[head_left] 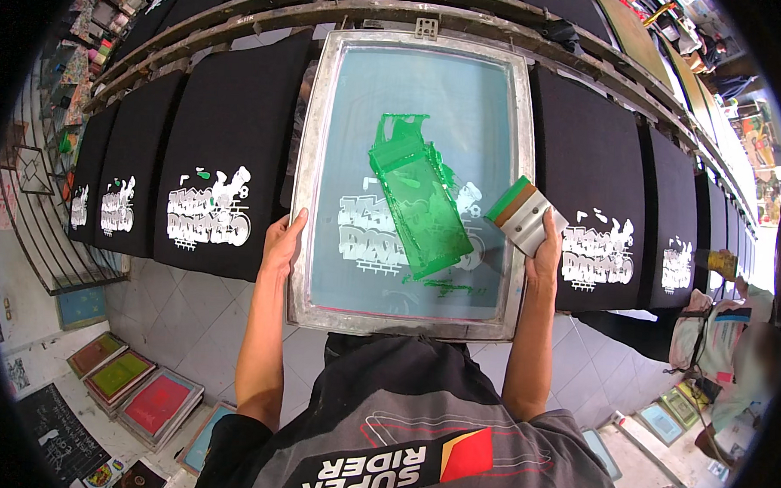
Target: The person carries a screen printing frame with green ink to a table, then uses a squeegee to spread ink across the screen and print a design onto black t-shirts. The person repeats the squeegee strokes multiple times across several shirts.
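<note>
A rectangular screen with a worn silver-grey metal frame (405, 325) and pale blue mesh (361, 97) sits directly before the person, its long axis running away from them. On the mesh, a wet-looking green ink patch (422, 211) slants from far left to near right, over a white print showing through. The left hand (280, 247) is partly curled against the frame's left rail; how firmly cannot be told. The right hand (545, 249) is closed around a squeegee with a silver metal holder and a brown-and-green blade (510, 199), over the right rail, its blade edge facing far left. Black fabric panels (231, 127) with white lettering-like prints line both sides, above pale floor tiles (182, 305). Stacked framed screens (153, 401) lie at lower left; a co-worker (722, 342) is at right.
</note>
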A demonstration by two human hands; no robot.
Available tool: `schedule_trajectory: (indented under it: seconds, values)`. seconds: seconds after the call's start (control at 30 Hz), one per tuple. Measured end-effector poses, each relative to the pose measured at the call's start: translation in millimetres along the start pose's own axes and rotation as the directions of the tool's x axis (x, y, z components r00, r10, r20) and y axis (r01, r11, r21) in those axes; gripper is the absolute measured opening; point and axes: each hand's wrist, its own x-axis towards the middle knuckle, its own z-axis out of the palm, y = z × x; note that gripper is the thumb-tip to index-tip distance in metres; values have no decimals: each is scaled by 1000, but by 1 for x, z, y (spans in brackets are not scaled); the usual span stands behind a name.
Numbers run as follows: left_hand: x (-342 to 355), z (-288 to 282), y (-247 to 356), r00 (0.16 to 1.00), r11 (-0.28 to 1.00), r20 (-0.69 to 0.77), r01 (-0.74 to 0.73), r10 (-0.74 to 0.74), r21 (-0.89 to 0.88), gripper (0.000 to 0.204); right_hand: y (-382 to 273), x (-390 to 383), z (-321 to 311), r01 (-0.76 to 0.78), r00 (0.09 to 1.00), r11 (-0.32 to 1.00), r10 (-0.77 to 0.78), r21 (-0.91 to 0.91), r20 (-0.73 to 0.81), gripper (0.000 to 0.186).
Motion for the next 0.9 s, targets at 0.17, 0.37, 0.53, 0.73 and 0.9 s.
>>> schedule_trajectory:
  seconds: [0.17,0.37,0.53,0.73,0.9]
  values:
    - [1,-2,-4,999,999,-25,-44,45,32,42,1,0,1,5,1000,1000,-5,17,27,41]
    - [-8,6,9,998,998,-42,-34,36,47,43,0,0,0,-21,1000,1000,21,1,11,40]
    - [-6,5,7,999,999,-37,-23,24,34,43,1,2,-1,-44,999,999,44,2,-2,40]
    - [-4,4,5,999,999,-44,-12,13,31,42,2,1,-3,-43,999,999,43,6,25,41]
    - [-6,4,7,999,1000,-33,6,-5,23,43,1,0,-2,-62,998,998,62,-14,2,42]
